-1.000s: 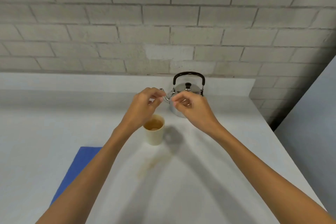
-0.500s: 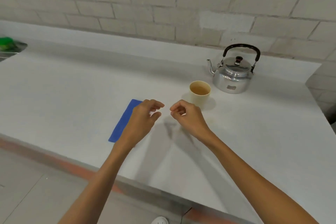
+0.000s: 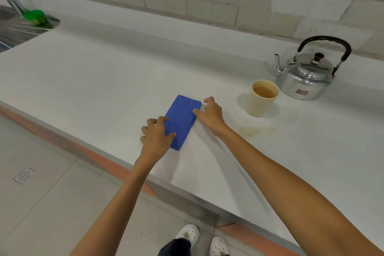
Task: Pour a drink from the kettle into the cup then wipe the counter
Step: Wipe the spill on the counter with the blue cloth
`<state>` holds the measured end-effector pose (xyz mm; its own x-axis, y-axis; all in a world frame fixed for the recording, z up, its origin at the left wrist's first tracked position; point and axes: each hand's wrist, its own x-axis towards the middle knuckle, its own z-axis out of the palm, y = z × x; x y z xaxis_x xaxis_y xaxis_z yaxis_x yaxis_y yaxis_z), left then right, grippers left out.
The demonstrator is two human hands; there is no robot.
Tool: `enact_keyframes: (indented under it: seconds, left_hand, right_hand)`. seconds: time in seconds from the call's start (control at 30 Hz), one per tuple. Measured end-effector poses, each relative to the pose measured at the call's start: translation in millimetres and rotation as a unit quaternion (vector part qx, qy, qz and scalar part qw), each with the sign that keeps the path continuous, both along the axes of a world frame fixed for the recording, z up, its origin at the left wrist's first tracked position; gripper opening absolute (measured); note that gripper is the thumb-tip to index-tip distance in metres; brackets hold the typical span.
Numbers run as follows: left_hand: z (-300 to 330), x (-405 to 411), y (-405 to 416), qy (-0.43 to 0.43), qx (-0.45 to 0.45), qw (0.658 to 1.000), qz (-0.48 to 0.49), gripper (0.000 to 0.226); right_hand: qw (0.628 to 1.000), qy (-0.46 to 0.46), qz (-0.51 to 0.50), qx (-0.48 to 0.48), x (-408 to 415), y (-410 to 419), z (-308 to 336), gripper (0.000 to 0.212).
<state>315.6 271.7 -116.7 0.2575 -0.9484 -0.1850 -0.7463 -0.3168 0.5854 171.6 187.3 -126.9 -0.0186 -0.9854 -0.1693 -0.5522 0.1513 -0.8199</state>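
Note:
A folded blue cloth (image 3: 182,117) lies flat on the white counter (image 3: 104,81) near its front edge. My left hand (image 3: 156,137) rests on the cloth's near left end, fingers and thumb curled onto it. My right hand (image 3: 209,113) sits at the cloth's right edge, fingers apart, the thumb touching the edge. A cream cup (image 3: 262,101) holding brown drink stands upright to the right. Behind it stands the metal kettle (image 3: 305,78), black handle up, spout to the left. A faint brown spill (image 3: 255,130) marks the counter in front of the cup.
A steel sink (image 3: 14,29) with a green object (image 3: 36,16) at its rim lies at the far left. A brick wall runs along the back. The counter's front edge (image 3: 187,191) drops to a tiled floor, where my white shoes (image 3: 188,234) show.
Both hands pulled back from the kettle's spout, dropped towards the front edge, then moved left onto the blue cloth. My view swung down and left, bringing the sink in.

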Motion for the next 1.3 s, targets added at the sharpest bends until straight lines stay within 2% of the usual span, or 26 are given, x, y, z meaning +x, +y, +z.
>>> enact_keyframes:
  seconds: [0.1, 0.23, 0.33, 0.43, 0.5, 0.57, 0.63, 0.77, 0.87, 0.97, 1.17, 1.3]
  left_hand:
    - [-2.6, 6.0, -4.3, -0.003, 0.018, 1.0, 0.002, 0.054]
    - [-1.8, 14.8, -13.6, 0.042, 0.067, 0.997, 0.02, 0.06]
    - [0.0, 22.8, -19.6, 0.102, 0.112, 0.988, 0.02, 0.042]
    - [0.5, 25.7, -21.7, 0.14, 0.121, 0.983, 0.008, 0.033]
    - [2.6, 24.7, -20.9, 0.144, 0.112, 0.983, 0.0, 0.03]
    - [6.4, 22.7, -19.5, 0.167, 0.099, 0.981, -0.003, 0.027]
    - [12.5, 18.3, -16.9, 0.23, 0.101, 0.968, -0.001, 0.026]
    - [25.6, -2.3, -7.3, 0.324, 0.125, 0.938, -0.009, 0.04]
    - [30.8, -25.9, 2.7, 0.414, 0.149, 0.898, -0.019, 0.045]
    - [29.5, -50.4, 10.4, 0.458, 0.178, 0.871, -0.034, 0.043]
    - [9.8, -85.8, 21.4, 0.467, 0.233, 0.851, -0.064, 0.012]
    - [-0.9, -95.8, 25.5, 0.448, 0.242, 0.858, -0.065, 0.017]
  right_hand:
    - [1.0, 0.002, -0.011, 0.014, 8.4, -8.5, -2.1, 0.047]
    - [0.998, -0.011, -0.031, 0.048, 21.0, -16.5, -4.2, 0.037]
    - [0.997, -0.007, -0.057, 0.058, 24.3, -21.2, -6.6, 0.014]
    - [0.997, -0.006, -0.065, 0.045, 22.4, -21.8, -8.3, 0.027]
    - [0.997, -0.024, -0.064, 0.03, 21.4, -19.1, -8.5, 0.01]
    - [0.996, -0.054, -0.063, 0.018, 19.0, -15.0, -7.2, 0.015]
    - [0.995, -0.076, -0.068, 0.009, 13.7, -10.7, -4.9, 0.017]
    - [0.988, -0.103, -0.111, -0.027, -11.3, -0.1, 3.7, 0.015]
    - [0.983, -0.108, -0.139, -0.054, -38.6, 11.7, 9.7, 0.015]
    - [0.98, -0.101, -0.158, -0.061, -66.5, 25.2, 9.7, 0.014]
    - [0.977, -0.068, -0.199, -0.03, -103.9, 48.1, -3.3, 0.017]
    - [0.981, -0.022, -0.189, -0.046, -106.2, 57.1, -10.6, 0.016]
